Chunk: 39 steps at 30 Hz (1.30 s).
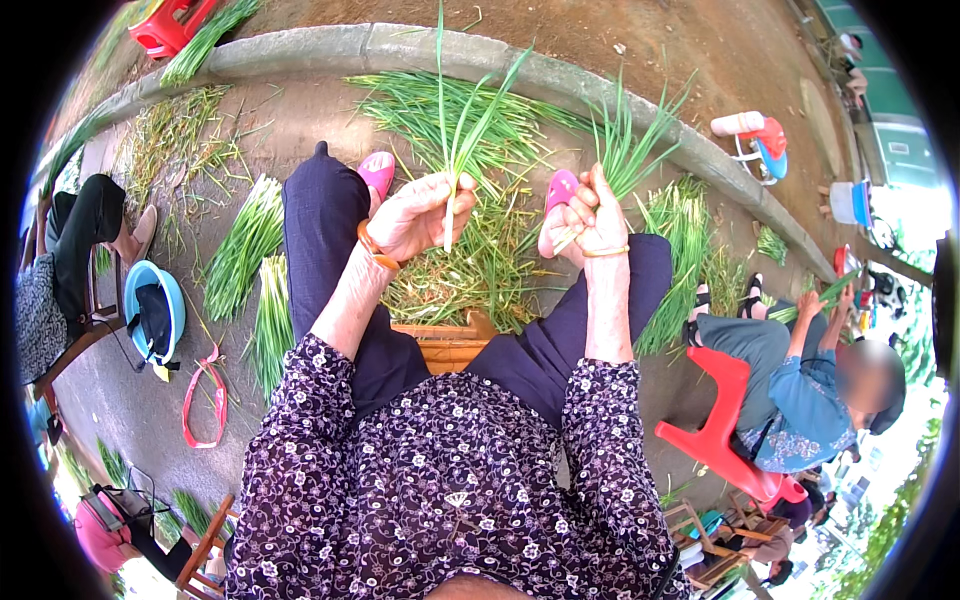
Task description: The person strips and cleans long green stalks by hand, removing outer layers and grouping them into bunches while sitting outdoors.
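Observation:
Between the thumb and fingers of my left hand (429, 210) is a single garlic chive plant (459, 150), its pale stalk pointing down and its green leaves fanning upward. My right hand (596, 214) is closed around a small bunch of similar green stalks (628, 142), leaves up, with pale ends showing below the palm. Both hands are raised above my knees, apart from each other. Below them on the ground lies a heap of loose trimmings and yellowed leaves (465, 277). Past it spreads a larger pile of green stalks (450, 112).
Sorted bundles (244, 247) lie by my left leg, and more stalks (675, 262) by my right. A blue basin (154, 311) holding a black bag and a pink strap loop (204, 401) are on the left. A stone curb (435, 56) runs ahead. A co-worker (806, 405) sits at right near a red stool (716, 427).

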Motion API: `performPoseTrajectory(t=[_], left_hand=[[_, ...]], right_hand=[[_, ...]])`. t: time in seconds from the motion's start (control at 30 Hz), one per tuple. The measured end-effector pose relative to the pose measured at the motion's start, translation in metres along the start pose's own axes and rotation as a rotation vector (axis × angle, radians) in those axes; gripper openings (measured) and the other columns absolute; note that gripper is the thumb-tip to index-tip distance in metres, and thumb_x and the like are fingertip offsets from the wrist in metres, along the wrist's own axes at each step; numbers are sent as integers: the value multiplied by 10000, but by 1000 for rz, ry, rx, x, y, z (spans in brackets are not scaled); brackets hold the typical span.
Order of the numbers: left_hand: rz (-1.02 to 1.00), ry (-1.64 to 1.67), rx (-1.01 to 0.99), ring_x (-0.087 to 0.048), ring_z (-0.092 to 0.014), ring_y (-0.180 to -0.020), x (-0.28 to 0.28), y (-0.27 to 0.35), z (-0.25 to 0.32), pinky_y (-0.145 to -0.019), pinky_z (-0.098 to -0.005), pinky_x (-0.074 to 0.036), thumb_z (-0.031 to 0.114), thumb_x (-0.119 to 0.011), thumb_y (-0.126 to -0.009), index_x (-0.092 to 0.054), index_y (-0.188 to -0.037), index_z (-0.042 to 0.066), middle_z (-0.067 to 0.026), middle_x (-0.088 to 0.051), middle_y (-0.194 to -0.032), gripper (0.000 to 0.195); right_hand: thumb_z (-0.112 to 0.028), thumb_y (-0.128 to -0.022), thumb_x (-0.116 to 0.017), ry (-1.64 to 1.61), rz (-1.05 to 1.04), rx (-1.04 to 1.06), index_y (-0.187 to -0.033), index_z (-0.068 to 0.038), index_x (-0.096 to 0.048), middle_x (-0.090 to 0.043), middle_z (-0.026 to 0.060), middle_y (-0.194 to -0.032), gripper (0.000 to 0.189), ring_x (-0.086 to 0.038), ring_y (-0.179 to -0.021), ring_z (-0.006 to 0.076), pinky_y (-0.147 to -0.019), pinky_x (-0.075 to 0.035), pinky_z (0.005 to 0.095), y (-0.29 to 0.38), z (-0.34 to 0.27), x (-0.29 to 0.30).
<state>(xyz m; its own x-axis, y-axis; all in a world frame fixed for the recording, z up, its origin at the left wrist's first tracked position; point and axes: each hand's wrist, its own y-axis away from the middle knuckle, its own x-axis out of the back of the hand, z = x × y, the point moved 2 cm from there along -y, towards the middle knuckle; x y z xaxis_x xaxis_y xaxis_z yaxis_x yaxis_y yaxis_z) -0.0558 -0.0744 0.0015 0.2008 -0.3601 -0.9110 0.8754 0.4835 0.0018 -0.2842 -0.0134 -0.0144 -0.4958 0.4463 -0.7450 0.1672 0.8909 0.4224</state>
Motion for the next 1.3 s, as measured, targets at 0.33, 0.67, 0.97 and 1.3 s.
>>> performPoseTrajectory(t=[0.33, 0.67, 0.97, 1.3], left_hand=[[40, 3, -16, -433, -86, -537, 5, -3, -2, -459, -189, -372, 203, -476, -812, -430, -1080, 9, -26, -461, -780, 335], [204, -267, 33, -482, -68, -599, 12, -4, -7, -487, -171, -383, 179, -488, -811, -365, -1165, 54, -13, -517, -790, 395], [200, -325, 127, -501, -87, -613, 10, -5, -13, -495, -191, -407, 131, -476, -814, -353, -1166, 40, -32, -504, -872, 383], [412, -196, 71, -502, -111, -534, 21, -4, -14, -459, -221, -419, 87, -575, -747, -481, -934, 19, -74, -544, -780, 219]], right_hand=[[-120, -809, -488, 63, -76, -128, -886, -52, -503, -549, 68, -750, 103, -262, -352, 23, -310, -242, 166, 4, 17, -16], [-123, -781, -541, 320, -81, -242, -901, -24, -508, -522, 30, -734, 159, -291, -354, 19, -308, -240, 174, 17, 49, -52], [-164, -727, -610, 612, -55, -227, -832, -18, -540, -477, -23, -533, 193, -321, -336, 19, -297, -229, 166, 18, 59, -61], [-122, -742, -589, 719, -75, -174, -826, -13, -528, -430, -43, -509, 150, -323, -349, 17, -312, -217, 168, 20, 64, -59]])
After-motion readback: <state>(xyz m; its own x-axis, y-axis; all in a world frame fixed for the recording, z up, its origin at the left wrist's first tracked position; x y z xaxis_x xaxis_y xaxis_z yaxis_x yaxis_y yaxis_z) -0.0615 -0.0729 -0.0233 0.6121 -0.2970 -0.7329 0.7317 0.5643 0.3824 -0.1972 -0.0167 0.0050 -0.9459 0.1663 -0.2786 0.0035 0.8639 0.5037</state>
